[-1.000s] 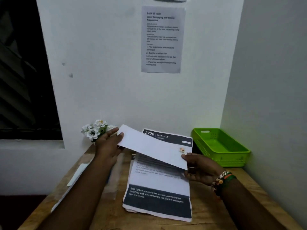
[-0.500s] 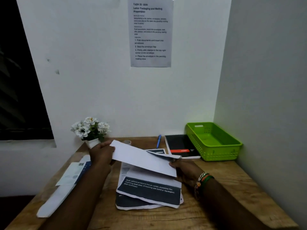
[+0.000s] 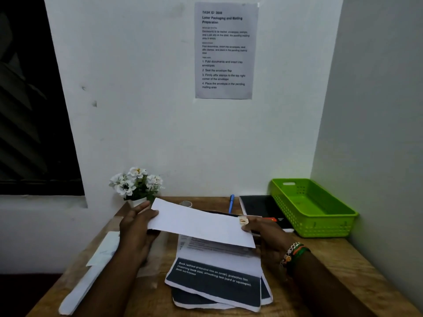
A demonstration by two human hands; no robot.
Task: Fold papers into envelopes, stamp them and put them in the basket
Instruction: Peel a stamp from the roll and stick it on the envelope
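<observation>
I hold a white envelope [image 3: 201,223] flat above the desk, with a small stamp [image 3: 243,220] at its right end. My left hand [image 3: 135,227] grips its left end and my right hand [image 3: 265,229] grips its right end beside the stamp. Under it lies a stack of printed papers [image 3: 217,277] with dark bands. The green basket [image 3: 313,223] stands at the back right of the desk, and nothing shows inside it.
A black notebook [image 3: 263,209] and a blue pen [image 3: 231,203] lie left of the basket. A pot of white flowers [image 3: 136,184] stands at the back left, a small roll [image 3: 185,204] beside it. More envelopes [image 3: 91,277] lie along the desk's left edge. Walls close off the back and right.
The envelope has stayed in both hands and tilted so that the stamp shows again. The view has lifted, showing the notebook, the pen and the whole basket.
</observation>
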